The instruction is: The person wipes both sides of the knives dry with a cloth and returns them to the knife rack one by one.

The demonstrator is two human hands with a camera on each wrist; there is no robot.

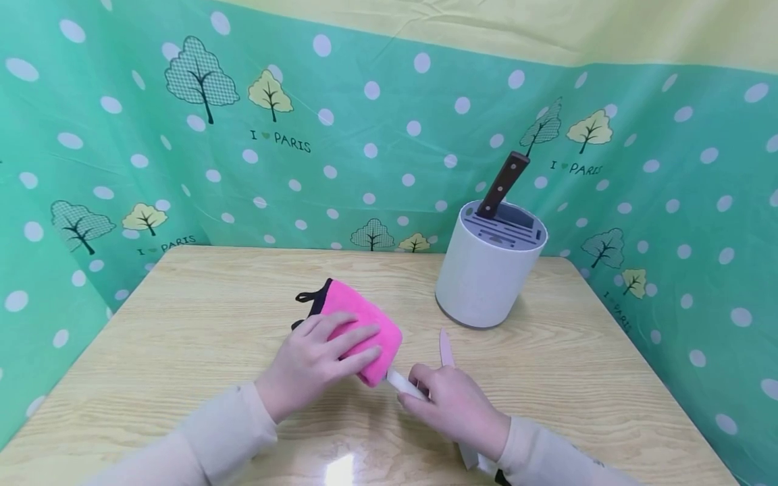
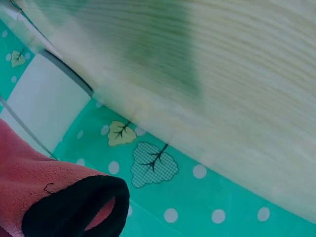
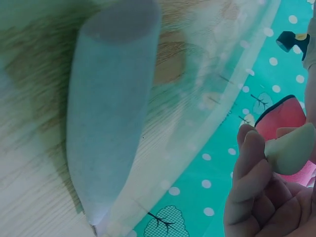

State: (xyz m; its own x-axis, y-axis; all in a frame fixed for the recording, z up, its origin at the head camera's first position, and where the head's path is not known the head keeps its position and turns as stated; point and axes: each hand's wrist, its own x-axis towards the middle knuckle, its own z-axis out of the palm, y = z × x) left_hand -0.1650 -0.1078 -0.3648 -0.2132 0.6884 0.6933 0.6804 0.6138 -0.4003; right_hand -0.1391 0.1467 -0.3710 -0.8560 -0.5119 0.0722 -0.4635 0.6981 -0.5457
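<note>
Near the table's middle my left hand [image 1: 316, 358] grips a pink cloth [image 1: 379, 324] with black edging and a small black loop; its fingers lie across the top and its thumb is hidden. From the cloth's lower right corner sticks a white handle [image 1: 404, 385], pinched by my right hand [image 1: 456, 405]. Whatever the handle leads to is covered by the cloth. Partly under my right hand lies a knife with a pale pink blade [image 1: 446, 347]. In the right wrist view curled fingers [image 3: 252, 177] hold the handle's pale rounded end [image 3: 291, 150].
At the back right stands a white round knife block [image 1: 492, 283] with a slotted grey top. A dark-handled knife [image 1: 503, 185] leans out of it. A green dotted curtain [image 1: 340, 169] hangs behind and beside the wooden table [image 1: 231, 290].
</note>
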